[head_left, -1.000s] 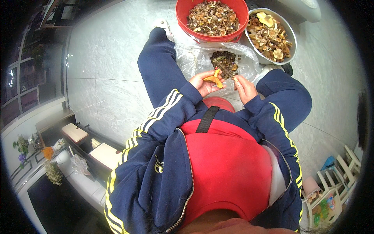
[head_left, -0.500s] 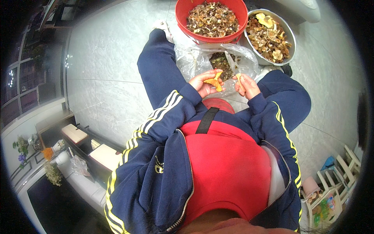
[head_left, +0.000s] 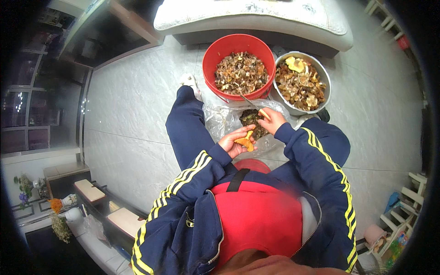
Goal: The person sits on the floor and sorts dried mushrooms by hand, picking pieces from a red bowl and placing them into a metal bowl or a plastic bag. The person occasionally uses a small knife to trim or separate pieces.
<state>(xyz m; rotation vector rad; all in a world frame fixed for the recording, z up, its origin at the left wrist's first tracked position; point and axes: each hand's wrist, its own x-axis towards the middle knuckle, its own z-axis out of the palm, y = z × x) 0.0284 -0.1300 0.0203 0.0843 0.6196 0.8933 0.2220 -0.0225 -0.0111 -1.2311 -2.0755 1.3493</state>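
Note:
My left hand (head_left: 233,143) is closed around an orange mushroom (head_left: 244,142), its flared cap turned down and its stem pointing up. In my right hand (head_left: 273,120) is a knife with a light-coloured handle (head_left: 263,113); its blade points away and to the left, over the near rim of the red bucket (head_left: 208,87). The bucket holds many brown mushrooms (head_left: 241,73). Beneath my hands a clear plastic bag (head_left: 220,114) lies spread on the floor, with dark trimmings (head_left: 250,118) in it.
A grey metal pot (head_left: 327,85) full of mushrooms (head_left: 300,85) stands right of the bucket. Behind both is a sofa seat (head_left: 256,20) with a pale cover. My legs lie on either side of the bag. A white rack (head_left: 408,201) stands at the far right, a low cabinet (head_left: 98,201) at the left.
The knife has moved away from me and its blade now reaches toward the bucket. My left hand still holds the mushroom. The view has tilted up, showing more of the sofa.

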